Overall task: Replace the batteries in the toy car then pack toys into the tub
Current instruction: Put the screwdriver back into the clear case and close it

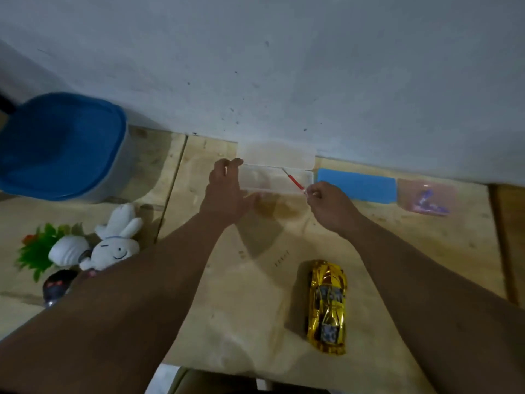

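Toy car (327, 307) untouched; right hand (329, 204) pinches screwdriver (294, 182), left hand (227, 191) grips clear case (275, 180).

A plain home room. A rough plywood table (255, 294) stands against a scuffed white wall (284, 66); on the table, soft toys (113, 245) lie left of a gold toy car (328, 307).
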